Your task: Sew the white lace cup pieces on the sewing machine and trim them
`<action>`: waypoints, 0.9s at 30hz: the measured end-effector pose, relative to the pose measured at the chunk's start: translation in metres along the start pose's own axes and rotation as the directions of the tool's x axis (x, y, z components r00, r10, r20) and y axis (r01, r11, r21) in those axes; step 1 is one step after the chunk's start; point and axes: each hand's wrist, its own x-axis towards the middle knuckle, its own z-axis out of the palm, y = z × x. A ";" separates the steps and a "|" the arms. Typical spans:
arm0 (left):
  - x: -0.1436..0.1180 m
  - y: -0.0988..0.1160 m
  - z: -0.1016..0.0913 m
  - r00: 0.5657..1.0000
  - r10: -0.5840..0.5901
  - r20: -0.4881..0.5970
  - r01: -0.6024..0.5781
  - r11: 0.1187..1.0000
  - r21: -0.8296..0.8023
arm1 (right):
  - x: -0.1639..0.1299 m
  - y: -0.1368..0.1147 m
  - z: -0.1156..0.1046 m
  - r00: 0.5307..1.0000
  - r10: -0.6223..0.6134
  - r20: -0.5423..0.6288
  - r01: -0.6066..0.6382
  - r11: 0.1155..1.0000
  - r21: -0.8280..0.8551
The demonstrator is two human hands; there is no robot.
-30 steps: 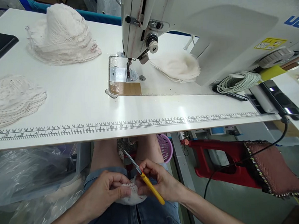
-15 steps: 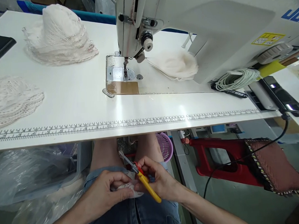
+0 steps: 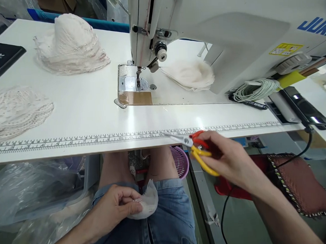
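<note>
Over my lap, my left hand (image 3: pixel 123 204) pinches a small white fabric piece (image 3: pixel 149 202), part of which hangs out past the fingertips. My right hand (image 3: pixel 225 155) is out to the right at the table's front edge, closed around scissors (image 3: pixel 198 149) with red and yellow handles. Their blades point left over the ruler strip (image 3: pixel 136 136). On the table, a tall white fabric pile (image 3: pixel 71 46) and a flatter lace-edged pile (image 3: pixel 17 111) lie at the left. A cream fabric stack (image 3: pixel 192 75) rests right of the sewing machine's needle.
The sewing machine (image 3: pixel 228 16) overhangs the table. A dark phone-like object (image 3: pixel 2 61) lies at far left, and coiled cord (image 3: pixel 255 90) at right. Below are a plastic bin (image 3: pixel 87 184), a purple basket (image 3: pixel 180 161), a cushion (image 3: pixel 303 184) and a hanging black cable (image 3: pixel 224 209).
My right hand has moved away from the lap, up and to the right, carrying the scissors. My left hand stays over the lap with the fabric, which now shows more fully.
</note>
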 end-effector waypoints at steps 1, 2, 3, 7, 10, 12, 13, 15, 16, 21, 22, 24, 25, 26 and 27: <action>0.000 -0.001 0.000 1.000 0.006 -0.002 -0.006 1.000 -0.018 | 0.007 0.006 -0.008 0.999 -0.012 -0.043 0.007 0.995 -0.104; 0.000 -0.003 -0.001 1.000 0.010 -0.005 -0.010 0.999 -0.034 | 0.014 0.012 -0.014 0.997 -0.031 -0.075 0.016 0.981 -0.194; 0.000 -0.005 -0.001 1.000 0.016 -0.011 -0.016 0.999 -0.048 | 0.021 0.019 -0.018 0.995 -0.045 -0.088 0.021 0.966 -0.258; 0.000 -0.010 -0.004 0.999 0.047 -0.023 -0.049 0.995 -0.082 | 0.042 0.039 -0.028 0.990 -0.107 -0.089 0.061 0.906 -0.418; 0.000 -0.011 -0.006 0.998 0.051 -0.042 -0.054 0.996 -0.069 | 0.046 0.042 -0.032 0.984 -0.154 -0.087 0.085 0.842 -0.533; 0.000 -0.009 -0.006 0.997 0.049 -0.059 -0.052 0.998 -0.040 | 0.040 0.032 -0.029 0.974 -0.175 -0.142 0.047 0.775 -0.630; 0.000 -0.008 -0.007 0.997 0.049 -0.064 -0.051 0.998 -0.024 | 0.034 0.024 -0.025 0.962 -0.194 -0.193 0.018 0.750 -0.662; 0.000 -0.007 -0.007 0.997 0.046 -0.065 -0.045 0.999 0.005 | 0.020 0.000 -0.011 0.933 -0.241 -0.267 0.015 0.767 -0.642; 0.001 -0.006 -0.007 0.997 0.040 -0.062 -0.039 0.999 0.014 | 0.013 -0.013 0.000 0.929 -0.275 -0.246 0.100 0.830 -0.549; 0.002 -0.004 -0.007 0.996 0.061 -0.070 -0.057 0.997 0.047 | -0.001 -0.047 0.072 0.851 -0.355 0.386 0.308 0.934 0.181; 0.002 -0.004 -0.007 0.995 0.068 -0.079 -0.064 0.996 0.054 | 0.000 -0.046 0.085 0.830 -0.355 0.430 0.275 0.931 0.238; -0.001 -0.004 -0.009 0.992 0.073 -0.106 -0.067 0.996 0.063 | 0.004 -0.040 0.103 0.819 -0.331 0.468 0.201 0.931 0.306; -0.003 -0.005 -0.010 0.989 0.075 -0.127 -0.067 0.996 0.063 | 0.005 -0.036 0.109 0.826 -0.308 0.473 0.158 0.931 0.330; -0.005 -0.005 -0.012 0.986 0.076 -0.151 -0.067 0.996 0.061 | 0.006 -0.033 0.112 0.835 -0.285 0.471 0.115 0.927 0.356; -0.007 -0.006 -0.013 0.982 0.074 -0.174 -0.066 0.996 0.052 | 0.007 -0.030 0.114 0.842 -0.265 0.469 0.075 0.920 0.385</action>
